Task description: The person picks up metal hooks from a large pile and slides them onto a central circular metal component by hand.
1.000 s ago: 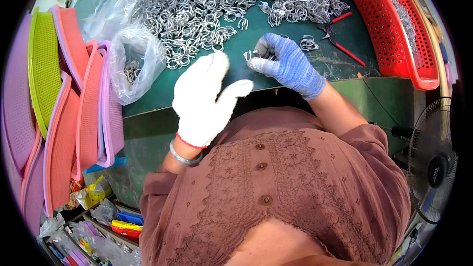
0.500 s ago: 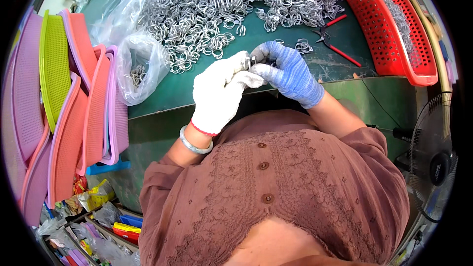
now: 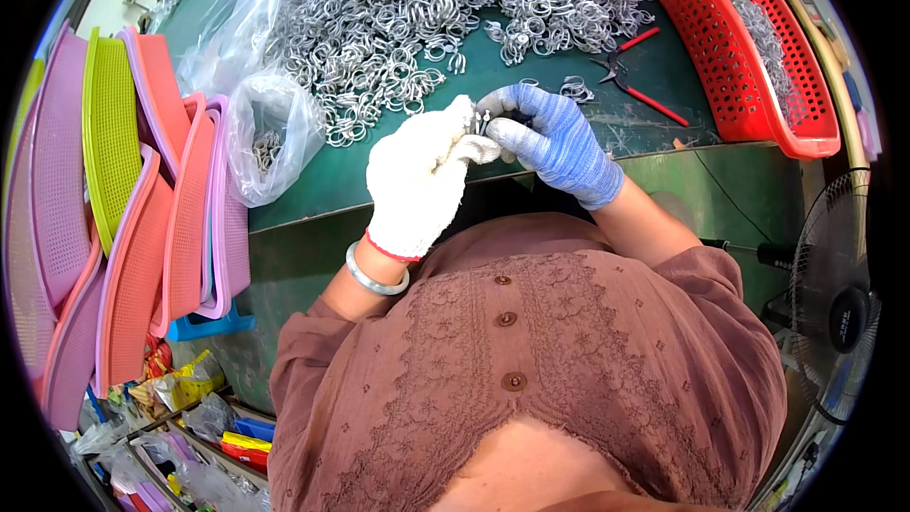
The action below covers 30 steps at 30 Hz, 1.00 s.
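Observation:
My left hand [image 3: 417, 171], in a white knit glove with a red cuff, is closed near the table's front edge. Opposite it, my right hand [image 3: 555, 142] wears a blue glove with greyish fingertips, its thumb and fingers pinched together. Between the fingertips of both hands is a small shiny metal piece [image 3: 482, 120], mostly covered by the gloves. Beyond them spreads a large heap of silver ring-shaped metal parts [image 3: 398, 38]. A few loose metal rings [image 3: 575, 88] lie just past my right hand, beside red-handled pliers [image 3: 645, 97].
A red perforated basket [image 3: 720, 57] holding metal parts stands at right. An open clear plastic bag [image 3: 275, 133] with some parts sits at left, next to stacked pink, purple and green baskets [image 3: 123, 199]. A fan [image 3: 834, 294] stands at lower right, and packed bins [image 3: 190, 436] at lower left.
My fingertips have shifted slightly around the small metal piece, and more of its thin ends shows between them. The whole view has moved a little; both hands stay together.

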Each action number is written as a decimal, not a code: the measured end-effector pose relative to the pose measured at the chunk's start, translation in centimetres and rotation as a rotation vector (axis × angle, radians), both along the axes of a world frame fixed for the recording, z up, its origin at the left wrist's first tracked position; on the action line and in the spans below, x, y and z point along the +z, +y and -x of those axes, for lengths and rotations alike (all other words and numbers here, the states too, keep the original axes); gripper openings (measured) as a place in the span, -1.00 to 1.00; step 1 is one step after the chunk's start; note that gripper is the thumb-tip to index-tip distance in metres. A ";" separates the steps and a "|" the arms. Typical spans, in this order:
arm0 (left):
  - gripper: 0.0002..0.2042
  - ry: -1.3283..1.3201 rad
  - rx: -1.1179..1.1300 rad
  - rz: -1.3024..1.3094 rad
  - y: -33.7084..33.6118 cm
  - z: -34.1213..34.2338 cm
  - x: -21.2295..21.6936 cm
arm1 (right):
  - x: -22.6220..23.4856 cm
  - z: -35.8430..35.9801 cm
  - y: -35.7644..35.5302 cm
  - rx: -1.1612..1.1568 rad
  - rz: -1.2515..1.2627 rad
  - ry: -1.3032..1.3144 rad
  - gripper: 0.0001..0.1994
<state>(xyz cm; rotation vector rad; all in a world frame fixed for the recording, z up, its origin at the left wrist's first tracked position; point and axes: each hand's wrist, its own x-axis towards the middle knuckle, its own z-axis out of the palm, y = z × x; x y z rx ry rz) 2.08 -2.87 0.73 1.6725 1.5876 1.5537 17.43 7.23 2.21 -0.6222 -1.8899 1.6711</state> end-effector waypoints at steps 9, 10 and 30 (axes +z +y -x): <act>-0.54 0.233 -0.018 -0.181 0.6 0.4 0.1 | -1.4 0.3 0.0 -0.132 -0.480 0.138 -0.79; -0.54 0.258 -0.009 -0.165 0.5 0.3 0.4 | -1.3 0.3 0.0 -0.133 -0.484 0.139 -0.79; -0.58 0.265 -0.006 -0.117 0.5 0.4 -0.6 | -1.7 0.4 0.1 -0.119 -0.510 0.091 -0.81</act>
